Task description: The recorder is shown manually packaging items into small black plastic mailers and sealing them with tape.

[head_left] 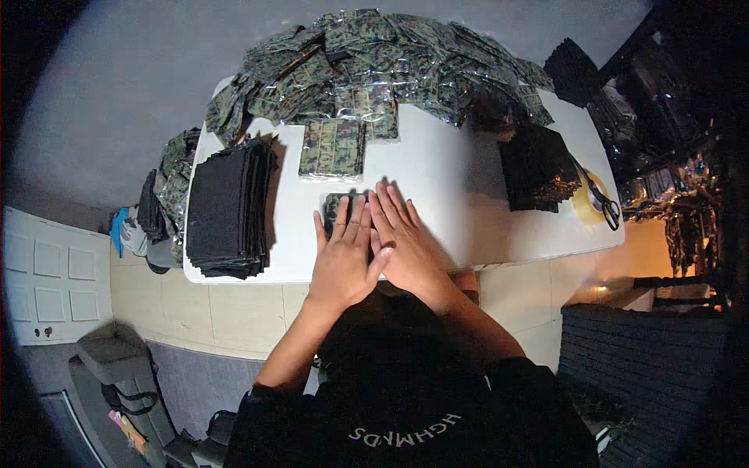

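Observation:
My left hand (343, 253) lies flat with its fingers spread over a small dark folded camouflage piece (334, 205) near the front of the white table. Beside it, my right hand (407, 248) is flat too, fingers stretched forward, and its inner edge meets my left thumb. Most of the folded piece is hidden under the hands. Just beyond my fingertips lies a folded camouflage garment in a clear plastic bag (333, 150). Another bagged camouflage garment (377, 109) lies partly behind it.
A large heap of bagged camouflage garments (374, 47) covers the far side of the white table (437, 210). Tall stacks of black folded cloth stand at left (226, 210) and right (538, 168). Black scissors (605, 204) and a clear tape roll (585, 209) lie at the right edge.

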The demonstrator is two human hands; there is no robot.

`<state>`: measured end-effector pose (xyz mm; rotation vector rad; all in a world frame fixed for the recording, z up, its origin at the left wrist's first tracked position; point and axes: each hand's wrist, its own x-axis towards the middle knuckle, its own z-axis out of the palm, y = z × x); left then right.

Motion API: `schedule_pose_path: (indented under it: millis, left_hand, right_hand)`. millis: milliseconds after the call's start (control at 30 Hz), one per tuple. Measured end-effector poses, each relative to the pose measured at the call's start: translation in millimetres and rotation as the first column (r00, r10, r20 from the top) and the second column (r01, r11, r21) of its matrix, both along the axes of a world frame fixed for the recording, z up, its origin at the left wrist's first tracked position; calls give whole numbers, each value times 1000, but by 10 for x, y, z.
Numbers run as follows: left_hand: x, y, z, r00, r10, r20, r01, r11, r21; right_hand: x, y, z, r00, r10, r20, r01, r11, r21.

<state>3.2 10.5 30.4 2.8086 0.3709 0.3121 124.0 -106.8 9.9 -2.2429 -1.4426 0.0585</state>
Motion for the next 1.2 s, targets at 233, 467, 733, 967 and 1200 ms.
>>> schedule_pose_path:
  millis: [233,467,733,967,1200]
  left_hand:
    - [26,20,-165,999,-42,23,42,998,-37]
    - [3,213,-168,1000,9,-2,-9,1000,-16]
    - [-68,331,-197,998,62,-11,-62,998,15]
    - [-109,361,-203,997,74,-18,-74,997,22]
    - [-129,357,-216,996,86,-35,-85,996,24]
  right_hand:
    - [-85,-19,-156,999,-23,-36,22,999,-31]
    - [-117,-36,-43,999,-15,38,19,995,-95]
    - [-102,-141,-47,998,-45,47,49,994,-96]
    - [-187,-201,-29,991,-128,26,129,989,-74]
    - [-387,-185,-36,996,-60,60,64,997,-53]
